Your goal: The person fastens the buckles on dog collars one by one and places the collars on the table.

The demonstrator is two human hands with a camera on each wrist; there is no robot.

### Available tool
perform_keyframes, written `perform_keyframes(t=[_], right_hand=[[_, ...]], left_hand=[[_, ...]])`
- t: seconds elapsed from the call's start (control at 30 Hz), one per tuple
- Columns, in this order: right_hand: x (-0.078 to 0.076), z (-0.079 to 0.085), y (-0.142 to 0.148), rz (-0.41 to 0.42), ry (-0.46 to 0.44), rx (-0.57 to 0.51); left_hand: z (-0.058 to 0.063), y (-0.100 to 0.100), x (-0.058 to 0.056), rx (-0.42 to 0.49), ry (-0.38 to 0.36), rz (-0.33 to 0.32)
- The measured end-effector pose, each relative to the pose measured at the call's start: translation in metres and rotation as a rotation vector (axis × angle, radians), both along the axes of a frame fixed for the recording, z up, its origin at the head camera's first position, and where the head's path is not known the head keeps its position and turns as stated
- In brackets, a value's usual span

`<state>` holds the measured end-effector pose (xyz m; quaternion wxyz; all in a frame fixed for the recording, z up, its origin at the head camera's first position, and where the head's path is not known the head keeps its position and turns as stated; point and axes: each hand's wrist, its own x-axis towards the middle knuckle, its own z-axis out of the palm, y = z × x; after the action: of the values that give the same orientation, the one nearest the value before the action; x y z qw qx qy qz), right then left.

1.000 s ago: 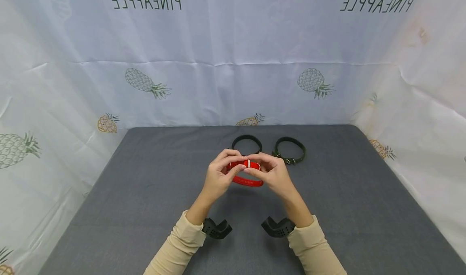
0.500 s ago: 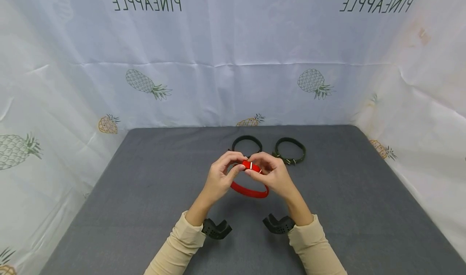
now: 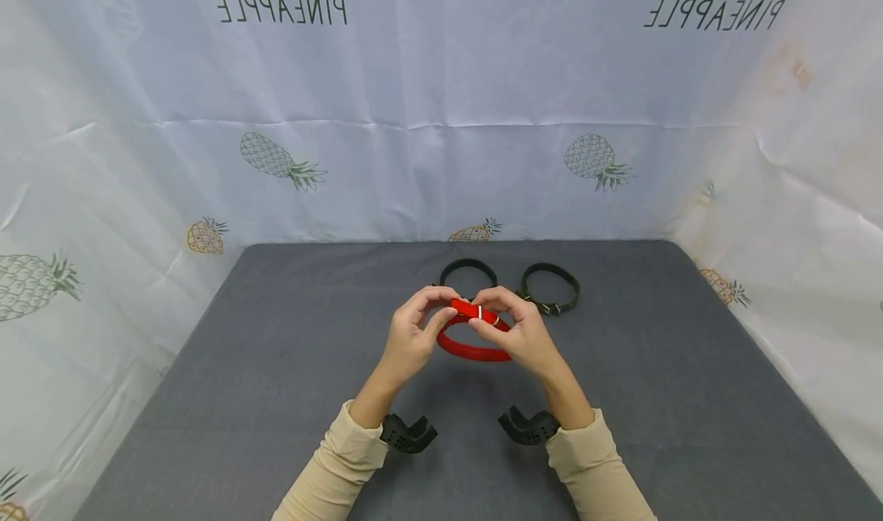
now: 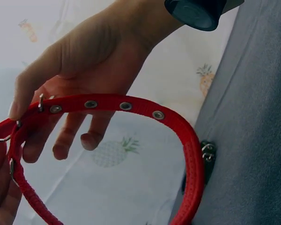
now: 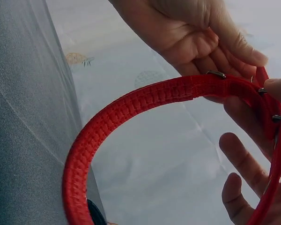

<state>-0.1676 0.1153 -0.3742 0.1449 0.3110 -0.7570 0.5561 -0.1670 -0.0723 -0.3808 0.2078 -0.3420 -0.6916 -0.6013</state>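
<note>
Above the table, a red buckled collar (image 3: 476,352) is held between both hands, its loop hanging toward me. My left hand (image 3: 410,339) pinches the strap's end part between thumb and fingers. From the other side, my right hand (image 3: 522,335) pinches the strap beside the metal keeper. In the left wrist view the collar (image 4: 192,164) shows a row of metal eyelets, and its strap passes through the buckle (image 4: 41,102). Padded stitching lines the collar (image 5: 77,176) in the right wrist view. Fingers partly hide the overlapping strap.
Two dark collars lie on the grey table (image 3: 290,337) behind the hands: a black collar (image 3: 469,261) and a dark green collar (image 3: 567,303) to its right. A white pineapple-print curtain (image 3: 441,176) encloses the back and sides. Each wrist wears a black camera mount (image 3: 409,434).
The red strap's end now shows more between the fingertips, with the metal keeper slightly farther right. The loop swung lower, then rose a little. Both hands stay almost in place.
</note>
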Motion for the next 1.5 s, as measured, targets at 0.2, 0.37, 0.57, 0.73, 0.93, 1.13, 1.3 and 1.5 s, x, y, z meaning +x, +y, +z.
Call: perform_keyframes(t=[0.2,0.37,0.57,0.73,0.93,1.13,1.3,1.5], right_hand=[[-0.001,0.000,0.003,-0.009,-0.039,-0.011],[-0.001,0.001,0.006,-0.011,-0.062,-0.013],[-0.002,0.001,0.007,-0.017,-0.091,0.001],[-0.002,0.000,0.007,-0.021,-0.113,0.017],[-0.001,0.001,0.006,-0.029,-0.092,0.011],[-0.002,0.001,0.006,-0.021,-0.058,-0.008],[-0.001,0.001,0.004,-0.010,-0.044,-0.015],[0.000,0.001,-0.001,0.055,-0.016,-0.045]], left_hand=[[0.004,-0.005,-0.002,0.120,-0.011,0.034],[0.007,-0.009,-0.003,0.190,-0.008,0.033],[0.006,-0.010,-0.004,0.198,0.009,0.033],[0.005,-0.008,-0.005,0.236,0.015,0.025],[0.004,-0.008,-0.005,0.264,-0.027,-0.003],[0.002,-0.006,-0.004,0.211,-0.137,-0.001],[0.000,-0.002,-0.002,0.096,-0.262,0.005],[-0.002,0.003,0.000,0.028,-0.359,-0.029]])
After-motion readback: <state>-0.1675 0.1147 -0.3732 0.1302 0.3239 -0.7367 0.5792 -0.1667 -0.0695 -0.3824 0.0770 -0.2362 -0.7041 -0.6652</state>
